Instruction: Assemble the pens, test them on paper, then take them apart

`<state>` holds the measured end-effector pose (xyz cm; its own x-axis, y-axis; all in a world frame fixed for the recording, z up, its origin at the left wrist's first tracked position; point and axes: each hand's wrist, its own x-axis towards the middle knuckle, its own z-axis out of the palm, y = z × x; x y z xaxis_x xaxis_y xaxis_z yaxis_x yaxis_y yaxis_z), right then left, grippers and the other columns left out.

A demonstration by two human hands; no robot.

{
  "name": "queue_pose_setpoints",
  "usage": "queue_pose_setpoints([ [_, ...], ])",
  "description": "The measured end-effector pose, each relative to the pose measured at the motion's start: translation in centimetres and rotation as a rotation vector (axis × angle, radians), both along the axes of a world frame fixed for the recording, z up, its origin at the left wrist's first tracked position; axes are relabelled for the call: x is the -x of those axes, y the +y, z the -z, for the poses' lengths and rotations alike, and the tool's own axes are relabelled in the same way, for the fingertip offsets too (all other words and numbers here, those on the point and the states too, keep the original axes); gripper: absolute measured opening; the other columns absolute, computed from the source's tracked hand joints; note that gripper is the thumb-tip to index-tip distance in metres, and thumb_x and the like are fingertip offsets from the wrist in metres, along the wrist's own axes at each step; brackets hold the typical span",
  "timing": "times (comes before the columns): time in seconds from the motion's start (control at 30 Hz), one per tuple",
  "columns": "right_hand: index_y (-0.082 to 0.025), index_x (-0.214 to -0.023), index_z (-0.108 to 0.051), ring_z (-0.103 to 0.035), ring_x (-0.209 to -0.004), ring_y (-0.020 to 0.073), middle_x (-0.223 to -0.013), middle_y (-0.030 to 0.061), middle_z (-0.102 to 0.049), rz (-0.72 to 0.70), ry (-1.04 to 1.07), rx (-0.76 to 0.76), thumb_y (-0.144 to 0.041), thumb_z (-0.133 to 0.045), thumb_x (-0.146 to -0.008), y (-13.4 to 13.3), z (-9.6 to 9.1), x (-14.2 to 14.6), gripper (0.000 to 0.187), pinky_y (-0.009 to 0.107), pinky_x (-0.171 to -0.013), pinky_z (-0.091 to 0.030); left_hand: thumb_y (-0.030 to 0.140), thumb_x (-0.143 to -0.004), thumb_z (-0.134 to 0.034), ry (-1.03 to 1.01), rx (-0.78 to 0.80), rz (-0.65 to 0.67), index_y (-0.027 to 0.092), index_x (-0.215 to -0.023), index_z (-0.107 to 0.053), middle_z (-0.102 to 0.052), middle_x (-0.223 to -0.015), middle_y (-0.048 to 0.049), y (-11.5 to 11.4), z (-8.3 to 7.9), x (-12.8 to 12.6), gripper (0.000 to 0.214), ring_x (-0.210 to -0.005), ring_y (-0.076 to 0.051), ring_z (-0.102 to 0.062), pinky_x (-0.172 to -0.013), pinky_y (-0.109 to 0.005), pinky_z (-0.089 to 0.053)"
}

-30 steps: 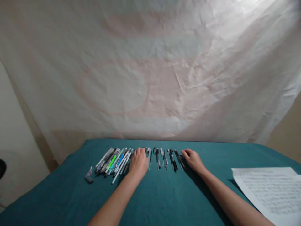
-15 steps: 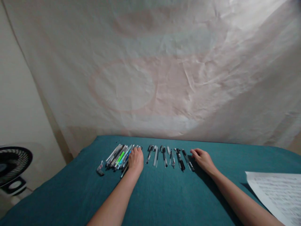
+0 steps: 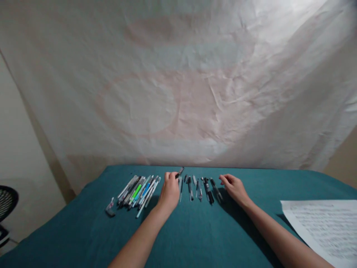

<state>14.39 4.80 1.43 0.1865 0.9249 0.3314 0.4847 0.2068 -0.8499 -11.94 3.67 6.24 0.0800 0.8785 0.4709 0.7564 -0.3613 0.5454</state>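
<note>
My left hand (image 3: 169, 191) is closed on a dark-tipped pen (image 3: 180, 172), whose end sticks out past the fingers at the left end of a spaced row. Most of this pen is hidden by the hand. In that row lie several pens, among them a clear one with a dark cap (image 3: 190, 189) and a thick black pen (image 3: 208, 191). My right hand (image 3: 234, 189) rests with curled fingers beside the rightmost pen (image 3: 216, 190); nothing shows in its fingers. Left of my left hand lies a pile of pens (image 3: 134, 193), with a green one (image 3: 136, 191) in it.
A teal cloth (image 3: 192, 238) covers the table. A small dark and pale object (image 3: 110, 208) lies left of the pile. At the right is a written paper sheet (image 3: 326, 223). A black fan (image 3: 7, 204) stands off the left edge, and a pale sheet (image 3: 195, 93) hangs behind.
My left hand has left the pile and moved right to the row, with a pen now showing in it. My right hand stays by the row's right end. The view has swung slightly right.
</note>
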Motion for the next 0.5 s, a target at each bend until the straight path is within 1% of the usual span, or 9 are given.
queue_pose_setpoints([
  [0.03, -0.013, -0.076, -0.058, -0.047, -0.049, 0.0116, -0.061, 0.0039, -0.057, -0.038, 0.057, 0.004, -0.056, -0.041, -0.072, -0.4, -0.7, 0.5, 0.046, 0.023, -0.047, -0.036, 0.020, -0.082, -0.034, -0.101, 0.048, 0.093, 0.016, -0.099, -0.046, -0.048, -0.099, -0.0082, -0.6, 0.0, -1.0, 0.022, -0.084, -0.015, -0.051, -0.074, -0.027, -0.038],
  [0.1, -0.014, -0.079, -0.057, -0.044, -0.045, 0.0090, -0.061, 0.0020, -0.055, -0.163, 0.181, 0.071, -0.056, -0.044, -0.071, -1.3, -2.1, 1.6, 0.045, 0.021, -0.043, -0.034, 0.025, -0.081, -0.035, -0.315, 0.268, 0.273, 0.016, -0.098, -0.045, -0.052, -0.089, -0.0058, -1.9, 0.2, -3.0, 0.022, -0.067, -0.011, -0.051, -0.063, -0.024, -0.040],
  [0.17, -0.015, -0.084, -0.055, -0.043, -0.044, 0.0074, -0.064, 0.0010, -0.055, -0.330, 0.295, 0.149, -0.055, -0.044, -0.072, -2.2, -3.2, 2.7, 0.043, 0.019, -0.040, -0.033, 0.027, -0.081, -0.034, -0.530, 0.509, 0.401, 0.015, -0.099, -0.044, -0.053, -0.084, -0.0045, -3.3, 0.8, -4.8, 0.024, -0.058, -0.009, -0.048, -0.051, -0.021, -0.036],
  [0.2, -0.015, -0.084, -0.055, -0.043, -0.045, 0.0069, -0.065, 0.0005, -0.054, -0.403, 0.330, 0.178, -0.054, -0.044, -0.073, -2.5, -3.7, 3.2, 0.042, 0.018, -0.039, -0.033, 0.028, -0.080, -0.035, -0.611, 0.585, 0.448, 0.015, -0.099, -0.044, -0.053, -0.083, -0.0042, -4.0, 1.1, -5.5, 0.024, -0.056, -0.008, -0.047, -0.048, -0.020, -0.034],
  [0.27, -0.015, -0.078, -0.054, -0.041, -0.042, 0.0057, -0.058, -0.0017, -0.051, -0.504, 0.335, 0.230, -0.054, -0.045, -0.073, -3.1, -4.1, 3.9, 0.040, 0.017, -0.038, -0.032, 0.030, -0.079, -0.039, -0.723, 0.659, 0.495, 0.015, -0.098, -0.045, -0.052, -0.083, -0.0035, -5.0, 1.8, -6.5, 0.025, -0.054, -0.007, -0.046, -0.046, -0.018, -0.031],
  [0.3, -0.014, -0.073, -0.053, -0.040, -0.041, 0.0051, -0.054, -0.0030, -0.049, -0.528, 0.318, 0.247, -0.053, -0.046, -0.072, -3.2, -4.2, 4.1, 0.040, 0.017, -0.038, -0.032, 0.031, -0.078, -0.041, -0.764, 0.675, 0.502, 0.015, -0.097, -0.045, -0.052, -0.082, -0.0032, -5.3, 2.2, -6.8, 0.025, -0.054, -0.006, -0.045, -0.046, -0.018, -0.031],
  [0.4, -0.014, -0.066, -0.051, -0.037, -0.038, 0.0040, -0.048, -0.0050, -0.045, -0.538, 0.271, 0.269, -0.053, -0.050, -0.070, -3.4, -4.1, 4.2, 0.039, 0.017, -0.039, -0.030, 0.034, -0.076, -0.045, -0.860, 0.716, 0.521, 0.015, -0.094, -0.047, -0.052, -0.079, -0.0026, -5.8, 2.9, -7.2, 0.026, -0.054, -0.006, -0.045, -0.046, -0.018, -0.030],
  [0.5, -0.014, -0.067, -0.051, -0.038, -0.040, 0.0040, -0.049, -0.0045, -0.047, -0.574, 0.260, 0.300, -0.052, -0.051, -0.070, -3.3, -3.9, 4.1, 0.039, 0.016, -0.040, -0.029, 0.040, -0.077, -0.043, -0.953, 0.801, 0.557, 0.014, -0.092, -0.048, -0.051, -0.075, -0.0020, -5.7, 3.3, -7.2, 0.031, -0.049, -0.005, -0.042, -0.043, -0.018, -0.025],
])
